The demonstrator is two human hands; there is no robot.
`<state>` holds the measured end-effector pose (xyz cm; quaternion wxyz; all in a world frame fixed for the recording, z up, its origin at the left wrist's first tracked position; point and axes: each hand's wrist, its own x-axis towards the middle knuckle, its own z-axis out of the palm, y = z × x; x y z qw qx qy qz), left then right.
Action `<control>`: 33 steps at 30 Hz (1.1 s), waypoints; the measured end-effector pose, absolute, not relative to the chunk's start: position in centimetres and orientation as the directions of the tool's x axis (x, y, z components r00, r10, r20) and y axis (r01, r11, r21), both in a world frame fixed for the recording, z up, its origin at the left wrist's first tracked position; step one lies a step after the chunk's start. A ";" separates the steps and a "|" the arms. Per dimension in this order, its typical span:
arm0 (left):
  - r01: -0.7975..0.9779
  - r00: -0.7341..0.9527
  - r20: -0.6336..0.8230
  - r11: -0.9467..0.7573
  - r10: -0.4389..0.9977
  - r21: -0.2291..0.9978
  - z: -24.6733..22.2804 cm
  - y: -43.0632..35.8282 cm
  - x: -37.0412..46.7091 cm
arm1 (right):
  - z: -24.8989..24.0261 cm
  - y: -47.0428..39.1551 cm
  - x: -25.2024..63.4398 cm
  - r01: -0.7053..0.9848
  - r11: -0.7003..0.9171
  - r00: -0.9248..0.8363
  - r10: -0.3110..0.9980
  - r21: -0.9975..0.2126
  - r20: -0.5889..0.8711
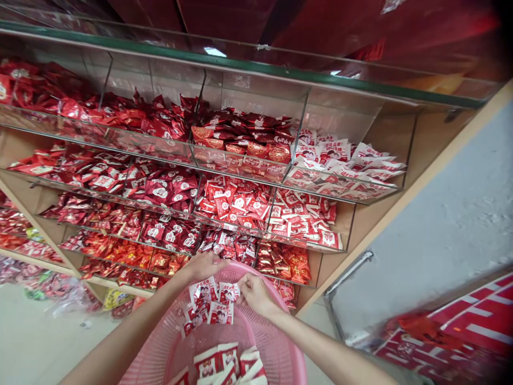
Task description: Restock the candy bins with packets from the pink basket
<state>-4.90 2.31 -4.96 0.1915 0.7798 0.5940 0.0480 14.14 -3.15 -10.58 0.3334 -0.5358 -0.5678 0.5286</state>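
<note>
A pink plastic basket (294, 347) sits low in front of me with red-and-white snack packets (220, 313) inside. More of these packets (228, 361) lie nearer to me in the basket. My left hand (205, 266) is at the far rim, just above the upper packets. Its fingers look closed, but what they grip is hidden. On the other side, my right hand (255, 293) is closed in a pinch at the edge of a small white-and-red packet (230, 292).
Ahead stands a wooden shelf unit with clear divided tiers (240, 160) full of red packets. White-and-red packets (332, 152) fill its top right compartment. A glass ledge (256, 67) crosses above. A grey wall (433, 214) and red-and-white printed items (460, 326) are at right.
</note>
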 end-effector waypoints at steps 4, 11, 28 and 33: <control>0.898 0.302 -0.150 -0.228 0.942 0.377 -5.4 2.5 -5.0 | -10.5 -3.1 14.5 0.258 -0.090 -0.217 0.965 -0.962 -0.148; 0.904 0.300 -0.151 -0.231 0.942 0.359 -4.7 2.1 -4.5 | -10.8 -3.0 14.7 0.259 -0.072 -0.214 0.968 -0.963 -0.130; 0.895 0.315 -0.129 -0.249 0.940 0.369 -4.8 2.3 -4.4 | -12.6 -3.4 13.0 0.224 -0.092 -0.164 0.978 -0.970 -0.131; 0.890 0.323 -0.137 -0.252 0.936 0.380 -5.0 2.7 -4.2 | -12.0 -4.0 13.4 0.295 0.026 -0.201 0.979 -0.955 -0.035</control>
